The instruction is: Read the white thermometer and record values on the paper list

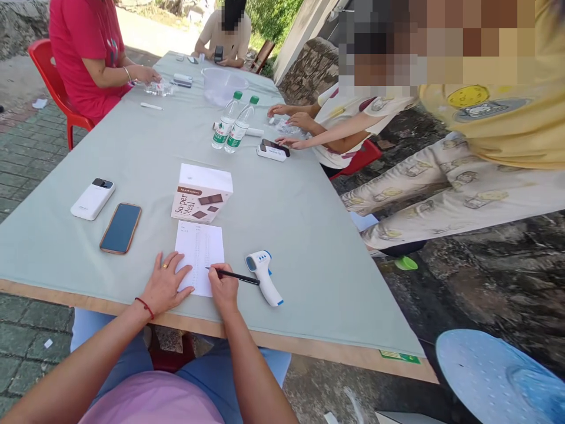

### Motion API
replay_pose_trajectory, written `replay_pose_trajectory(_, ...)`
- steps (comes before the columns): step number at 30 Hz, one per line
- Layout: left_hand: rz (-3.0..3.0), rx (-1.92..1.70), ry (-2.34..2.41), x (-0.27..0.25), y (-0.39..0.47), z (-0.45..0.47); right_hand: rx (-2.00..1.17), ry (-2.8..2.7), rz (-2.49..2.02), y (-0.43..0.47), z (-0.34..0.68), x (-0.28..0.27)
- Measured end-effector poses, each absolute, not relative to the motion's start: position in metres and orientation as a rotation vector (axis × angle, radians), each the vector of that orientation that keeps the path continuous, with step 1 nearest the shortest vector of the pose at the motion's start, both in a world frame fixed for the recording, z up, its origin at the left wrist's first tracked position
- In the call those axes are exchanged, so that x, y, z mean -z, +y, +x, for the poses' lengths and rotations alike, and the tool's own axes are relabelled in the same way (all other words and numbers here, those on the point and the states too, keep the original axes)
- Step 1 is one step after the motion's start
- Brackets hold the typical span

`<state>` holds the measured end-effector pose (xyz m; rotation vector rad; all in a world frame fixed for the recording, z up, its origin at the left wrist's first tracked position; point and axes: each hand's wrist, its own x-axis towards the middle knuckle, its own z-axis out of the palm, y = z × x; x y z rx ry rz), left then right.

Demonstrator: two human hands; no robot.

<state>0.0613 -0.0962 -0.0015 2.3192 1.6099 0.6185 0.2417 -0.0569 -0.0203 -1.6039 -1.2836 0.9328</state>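
Note:
A sheet of paper [200, 250] with columns of small writing lies on the table in front of me. Fingers spread, my left hand [165, 284] rests flat on the table and over the sheet's left edge. A black pen [241, 276] is gripped in my right hand [224, 290], its tip at the paper's right side. Touching or close behind the sheet's top edge stands a white and brown "Super Meal" box [202, 194]. Just right of my right hand lies a white and blue infrared thermometer [265, 277].
Left of the paper are a phone [120, 228] and a white power bank [93, 199]. Two water bottles [232, 125] stand mid-table, before a clear plastic basin [223, 87]. Several people sit or stand around the table [309, 247]; a blue hat [494, 377] is at lower right.

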Motion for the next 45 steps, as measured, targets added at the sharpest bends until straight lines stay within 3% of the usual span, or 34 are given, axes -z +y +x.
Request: replay_pose_trajectory(45,2.514,-0.457,1.684,-0.007,-0.097,0.063,-0.906,-1.314,-1.539,-0.057,0.244,0.028)
